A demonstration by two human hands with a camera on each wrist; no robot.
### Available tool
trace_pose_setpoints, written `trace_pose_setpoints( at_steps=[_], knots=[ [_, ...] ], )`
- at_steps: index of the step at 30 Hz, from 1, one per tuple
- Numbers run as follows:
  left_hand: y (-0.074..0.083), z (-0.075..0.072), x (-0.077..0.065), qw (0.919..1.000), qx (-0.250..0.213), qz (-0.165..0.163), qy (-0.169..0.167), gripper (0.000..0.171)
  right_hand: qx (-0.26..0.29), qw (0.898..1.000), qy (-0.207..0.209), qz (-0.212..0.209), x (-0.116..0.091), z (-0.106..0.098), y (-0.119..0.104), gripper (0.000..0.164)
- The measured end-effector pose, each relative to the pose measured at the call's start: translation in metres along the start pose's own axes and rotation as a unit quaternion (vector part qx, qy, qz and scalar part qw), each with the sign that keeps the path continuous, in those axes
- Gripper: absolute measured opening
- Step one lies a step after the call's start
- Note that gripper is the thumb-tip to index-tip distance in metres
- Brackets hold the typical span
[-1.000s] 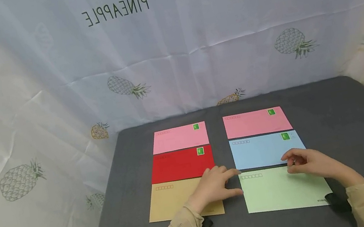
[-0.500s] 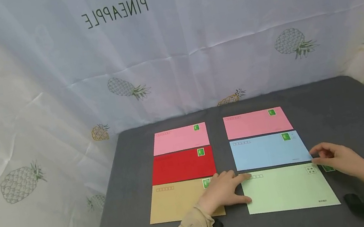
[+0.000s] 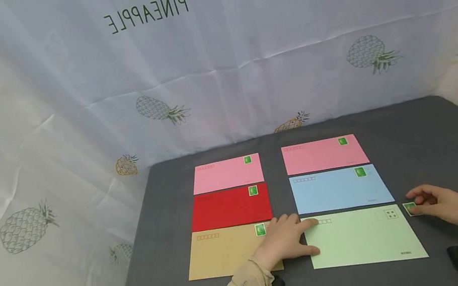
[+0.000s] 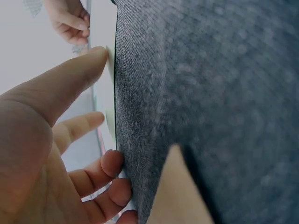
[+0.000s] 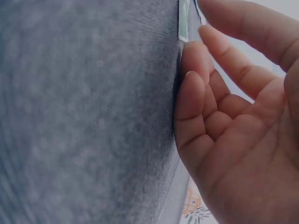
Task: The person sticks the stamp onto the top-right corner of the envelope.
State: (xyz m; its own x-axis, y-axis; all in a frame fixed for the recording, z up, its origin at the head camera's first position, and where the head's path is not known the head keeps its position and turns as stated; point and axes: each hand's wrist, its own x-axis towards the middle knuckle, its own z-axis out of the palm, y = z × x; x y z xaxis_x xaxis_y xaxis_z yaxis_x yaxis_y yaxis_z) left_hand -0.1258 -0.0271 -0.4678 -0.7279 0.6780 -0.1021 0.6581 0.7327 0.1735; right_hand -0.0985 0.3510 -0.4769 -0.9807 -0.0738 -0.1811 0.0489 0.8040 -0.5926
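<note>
A pale green envelope (image 3: 365, 236) lies flat at the front right, with a small printed square at its upper right corner. My left hand (image 3: 286, 239) rests at its left end, thumb and index finger spread over that edge. The other fingers of this hand lie by a tan envelope (image 3: 225, 253). Just right of the green envelope, a small green stamp (image 3: 407, 208) with a white border lies on the dark table. My right hand (image 3: 447, 209) is over the stamp, its thumb tip overlapping it. The right wrist view shows the thumb and index finger apart.
Behind the tan envelope lie a red envelope (image 3: 227, 209) and a pink one (image 3: 225, 174), all stamped. Behind the green one are a stamped blue envelope (image 3: 334, 191) and another stamped pink envelope (image 3: 319, 157). A pineapple-print curtain (image 3: 248, 93) hangs beyond the table (image 3: 152, 279).
My right hand has moved right, off the green envelope to the stamp beside it. My left hand has shifted slightly right onto the envelope's left end, uncovering the stamp on the tan one.
</note>
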Motion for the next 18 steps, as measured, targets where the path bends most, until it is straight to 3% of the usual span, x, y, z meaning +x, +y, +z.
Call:
trace_pose_setpoints(
  at_steps=[18],
  knots=[
    [0.0010,-0.0001,0.0021,0.9997,-0.017,-0.015,-0.010,0.064,-0.024,0.999,-0.001,0.045,0.0074,-0.0013,0.0050,0.044]
  ],
)
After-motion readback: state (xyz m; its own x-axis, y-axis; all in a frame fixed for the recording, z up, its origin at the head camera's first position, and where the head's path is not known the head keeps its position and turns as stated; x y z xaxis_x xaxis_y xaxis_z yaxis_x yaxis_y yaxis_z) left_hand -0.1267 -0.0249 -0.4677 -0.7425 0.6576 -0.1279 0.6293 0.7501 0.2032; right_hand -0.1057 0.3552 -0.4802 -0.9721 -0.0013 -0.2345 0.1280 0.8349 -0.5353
